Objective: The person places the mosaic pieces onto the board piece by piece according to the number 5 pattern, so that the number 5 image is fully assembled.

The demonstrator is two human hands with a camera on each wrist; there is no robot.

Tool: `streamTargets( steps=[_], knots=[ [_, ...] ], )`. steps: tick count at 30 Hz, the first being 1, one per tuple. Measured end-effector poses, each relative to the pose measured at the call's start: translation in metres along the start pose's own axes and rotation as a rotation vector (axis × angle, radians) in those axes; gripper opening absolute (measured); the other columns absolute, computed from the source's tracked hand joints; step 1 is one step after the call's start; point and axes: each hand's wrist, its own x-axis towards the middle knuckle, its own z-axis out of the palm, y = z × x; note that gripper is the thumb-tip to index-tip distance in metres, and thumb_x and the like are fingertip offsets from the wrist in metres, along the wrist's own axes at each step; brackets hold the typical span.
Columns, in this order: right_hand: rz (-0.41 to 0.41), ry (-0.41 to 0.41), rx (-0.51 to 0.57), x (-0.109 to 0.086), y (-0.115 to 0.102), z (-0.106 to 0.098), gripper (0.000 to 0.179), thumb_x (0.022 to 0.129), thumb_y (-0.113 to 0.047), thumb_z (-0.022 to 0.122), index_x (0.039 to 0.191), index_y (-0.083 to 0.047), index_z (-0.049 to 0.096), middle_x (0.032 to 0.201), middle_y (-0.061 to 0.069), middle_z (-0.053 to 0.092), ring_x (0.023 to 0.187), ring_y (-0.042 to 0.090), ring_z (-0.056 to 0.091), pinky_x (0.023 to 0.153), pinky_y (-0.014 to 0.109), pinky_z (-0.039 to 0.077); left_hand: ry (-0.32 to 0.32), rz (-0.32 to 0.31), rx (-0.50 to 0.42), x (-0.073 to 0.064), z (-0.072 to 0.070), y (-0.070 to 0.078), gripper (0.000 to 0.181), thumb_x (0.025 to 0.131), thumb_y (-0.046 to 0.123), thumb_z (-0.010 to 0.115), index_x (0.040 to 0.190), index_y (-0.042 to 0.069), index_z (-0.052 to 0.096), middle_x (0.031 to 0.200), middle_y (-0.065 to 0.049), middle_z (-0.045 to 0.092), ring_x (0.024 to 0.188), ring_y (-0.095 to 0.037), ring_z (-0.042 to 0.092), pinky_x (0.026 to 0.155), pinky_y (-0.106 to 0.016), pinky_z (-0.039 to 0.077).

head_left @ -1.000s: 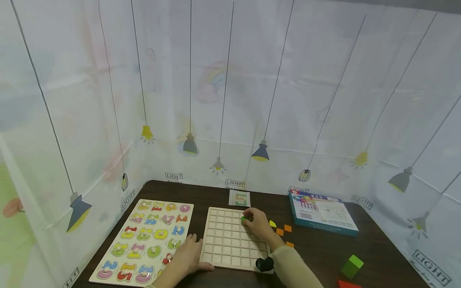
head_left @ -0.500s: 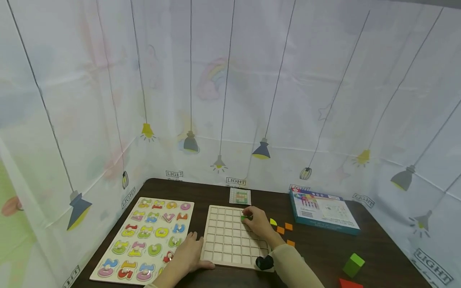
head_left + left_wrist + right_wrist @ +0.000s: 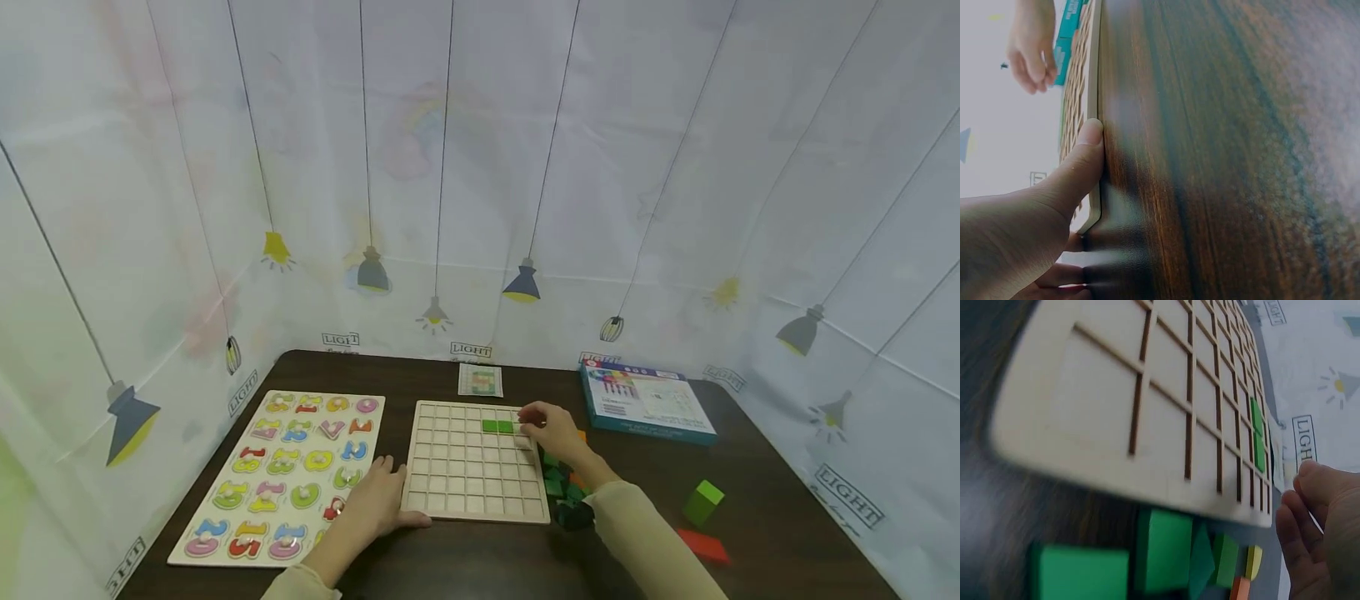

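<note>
A dark wood-grain table (image 3: 487, 562) carries a number puzzle (image 3: 283, 479), a gridded board (image 3: 476, 467), a printed card (image 3: 480, 380) and a flat box (image 3: 648, 402). Green blocks (image 3: 553, 488) lie beside the gridded board, a lime-topped block (image 3: 703, 503) and a red block (image 3: 703, 546) farther right.

A number puzzle board (image 3: 281, 444) lies on the dark table (image 3: 480, 558), a blue-edged box (image 3: 648, 404) toward the back right; a lamp-printed white curtain (image 3: 480, 208) hangs behind.

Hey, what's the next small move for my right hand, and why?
Probably pick up a loose green block right of the grid board: your right hand seems to hold nothing, two green pieces lie in the board's cells, and your left hand steadies its near left corner.
</note>
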Motion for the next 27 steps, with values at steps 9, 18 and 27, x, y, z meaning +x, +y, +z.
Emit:
streamTargets(
  steps=[9, 18, 27],
  knots=[
    [0.01, -0.002, -0.005, -0.031, 0.015, -0.029, 0.014, 0.087, -0.007, 0.067, 0.101, -0.006, 0.067, 0.092, 0.0, 0.065, 0.084, 0.014, 0.061, 0.073, 0.031, 0.053, -0.015, -0.007, -0.013, -0.001, -0.004, 0.002, 0.092, 0.066, 0.063, 0.075, 0.12, -0.01, 0.058, 0.125, -0.034, 0.048, 0.122, -0.046, 0.042, 0.096, -0.053, 0.041],
    [-0.03, -0.02, -0.04, -0.076, 0.029, -0.044, 0.015, 0.086, -0.007, 0.069, 0.1, -0.003, 0.066, 0.092, 0.004, 0.066, 0.079, 0.013, 0.061, 0.067, 0.025, 0.053, -0.035, -0.012, -0.015, -0.001, -0.003, 0.003, 0.093, 0.066, 0.064, 0.073, 0.12, -0.01, 0.057, 0.125, -0.034, 0.047, 0.121, -0.047, 0.042, 0.096, -0.054, 0.04],
    [0.049, 0.067, -0.096, -0.114, 0.037, -0.051, 0.024, 0.078, -0.011, 0.077, 0.097, -0.005, 0.065, 0.088, 0.003, 0.065, 0.078, 0.015, 0.061, 0.068, 0.027, 0.053, -0.017, -0.006, -0.002, 0.0, 0.0, 0.002, 0.093, 0.065, 0.064, 0.074, 0.118, -0.01, 0.059, 0.122, -0.034, 0.049, 0.118, -0.047, 0.045, 0.095, -0.055, 0.041]
  ],
)
